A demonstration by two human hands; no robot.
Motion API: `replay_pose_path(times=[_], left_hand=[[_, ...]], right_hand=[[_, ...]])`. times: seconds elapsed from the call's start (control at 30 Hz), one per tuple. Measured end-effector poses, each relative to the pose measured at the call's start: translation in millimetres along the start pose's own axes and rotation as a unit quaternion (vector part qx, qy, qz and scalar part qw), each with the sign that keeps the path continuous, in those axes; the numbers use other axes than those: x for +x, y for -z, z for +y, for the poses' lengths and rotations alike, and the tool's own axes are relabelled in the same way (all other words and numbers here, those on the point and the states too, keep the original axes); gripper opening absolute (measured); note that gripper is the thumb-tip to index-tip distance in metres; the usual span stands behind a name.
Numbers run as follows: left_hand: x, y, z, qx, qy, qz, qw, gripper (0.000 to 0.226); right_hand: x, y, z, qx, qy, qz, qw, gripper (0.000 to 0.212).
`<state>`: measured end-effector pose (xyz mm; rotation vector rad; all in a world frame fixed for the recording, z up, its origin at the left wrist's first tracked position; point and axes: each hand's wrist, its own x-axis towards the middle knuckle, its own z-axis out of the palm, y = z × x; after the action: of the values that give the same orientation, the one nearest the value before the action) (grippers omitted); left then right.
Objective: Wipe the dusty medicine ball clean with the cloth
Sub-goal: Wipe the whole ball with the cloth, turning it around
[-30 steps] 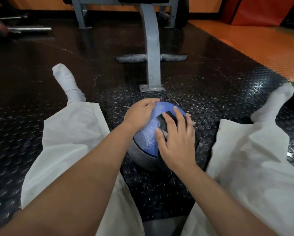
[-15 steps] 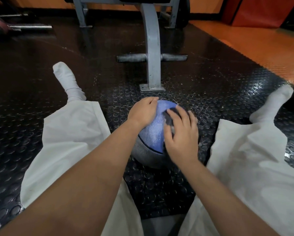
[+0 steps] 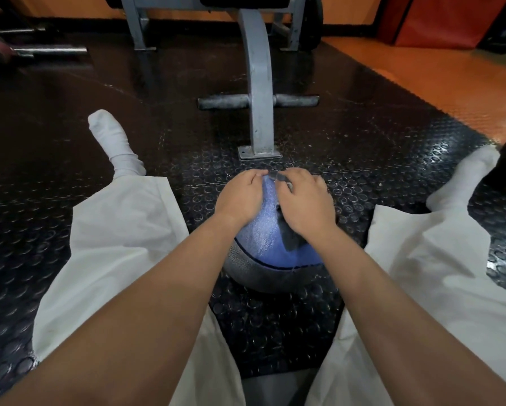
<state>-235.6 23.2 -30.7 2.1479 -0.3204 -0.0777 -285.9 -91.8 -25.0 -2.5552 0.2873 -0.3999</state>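
A blue and grey medicine ball (image 3: 263,238) sits on the black studded floor mat between my spread legs. My left hand (image 3: 240,197) cups its upper left side, fingers curled over the top. My right hand (image 3: 304,203) lies on the upper right side and holds a dark grey cloth (image 3: 291,234) against the ball. One end of the cloth shows below my palm and another edge peeks out at my fingertips near the top. The two hands nearly touch at the ball's far top.
A grey bench post (image 3: 260,92) with a floor plate stands just beyond the ball. A barbell (image 3: 49,50) lies at the far left. My white-trousered legs (image 3: 114,244) flank the ball. Orange flooring (image 3: 451,80) and a red pad (image 3: 439,19) are at the right.
My right hand has slid the cloth from the ball's near right side up towards its far top. My left hand has stayed on the upper left side.
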Motion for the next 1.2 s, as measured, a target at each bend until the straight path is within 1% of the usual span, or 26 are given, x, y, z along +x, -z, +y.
replay_pose_path(times=[0.03,0.1,0.13,0.2,0.27,0.3,0.33,0.4,0.43,0.47,0.57,0.67,0.73,0.83,0.9,0.97,1.03,1.1,1.2], left_hand=[[3.1,1.7,0.0,-0.002,0.005,-0.013,1.000,0.039],[7.3,4.2,-0.9,-0.005,0.016,-0.036,0.999,0.039],[8.1,4.8,-1.5,-0.008,0.019,-0.041,0.999,0.038],[7.1,3.8,-1.6,-0.010,0.011,-0.047,0.999,0.036],[4.2,-0.7,0.0,-0.006,-0.005,-0.045,0.999,0.036],[2.7,-3.0,1.5,-0.003,-0.014,-0.038,0.999,0.035],[1.0,-5.0,3.0,0.004,-0.020,-0.031,0.999,0.035],[-1.7,-7.6,5.5,0.024,-0.020,-0.017,0.999,0.037],[-1.7,-7.9,5.7,0.031,-0.016,-0.014,0.999,0.038],[-1.1,-7.5,5.0,0.033,-0.011,-0.015,0.999,0.038],[3.7,-1.8,0.8,-0.008,0.007,-0.025,1.000,0.037],[7.2,6.0,-2.4,-0.042,0.020,-0.042,0.998,0.037],[8.2,8.8,-4.5,-0.041,0.024,-0.049,0.998,0.037],[5.6,5.4,-3.7,-0.039,0.010,-0.056,0.998,0.036],[1.3,-0.4,-0.5,-0.033,-0.005,-0.043,0.998,0.036],[-3.7,-6.2,3.5,-0.006,-0.015,-0.018,1.000,0.037],[-6.3,-9.9,6.3,0.018,-0.014,0.003,1.000,0.038],[-5.7,-9.0,6.7,0.008,-0.003,0.006,1.000,0.038],[3.0,-4.0,1.9,-0.020,0.019,-0.011,1.000,0.037]], right_hand=[[-13.4,-2.3,0.5,-0.009,0.032,0.029,0.999,0.039],[-42.8,-6.9,4.2,-0.016,0.094,0.062,0.993,0.046],[-55.3,-8.6,6.8,-0.018,0.112,0.067,0.991,0.050],[-66.5,-8.5,13.4,-0.026,0.121,0.067,0.990,0.053],[-56.6,-2.7,15.6,-0.031,0.111,0.071,0.991,0.049],[-44.5,0.8,14.7,-0.028,0.087,0.063,0.994,0.045],[-27.4,2.8,14.7,-0.021,0.056,0.041,0.997,0.041],[8.3,5.9,14.3,0.006,-0.020,-0.040,0.999,0.037],[21.1,7.2,12.5,0.027,-0.044,-0.070,0.996,0.036],[27.3,8.2,9.6,0.041,-0.052,-0.080,0.995,0.034],[12.1,4.3,2.9,0.022,-0.019,-0.055,0.998,0.037],[-38.4,-0.4,-2.0,-0.008,0.062,0.021,0.998,0.040],[-61.5,-2.5,0.9,-0.002,0.103,0.033,0.994,0.044],[-54.1,1.5,9.8,0.007,0.088,0.032,0.996,0.043],[-26.7,5.8,12.5,0.003,0.049,0.022,0.999,0.038],[7.6,6.4,16.2,0.016,-0.007,-0.034,0.999,0.038],[28.8,6.0,19.6,0.040,-0.028,-0.074,0.996,0.040],[26.4,5.5,20.6,0.046,-0.017,-0.064,0.997,0.039],[-17.9,3.6,15.9,0.034,0.041,0.020,0.998,0.041]])
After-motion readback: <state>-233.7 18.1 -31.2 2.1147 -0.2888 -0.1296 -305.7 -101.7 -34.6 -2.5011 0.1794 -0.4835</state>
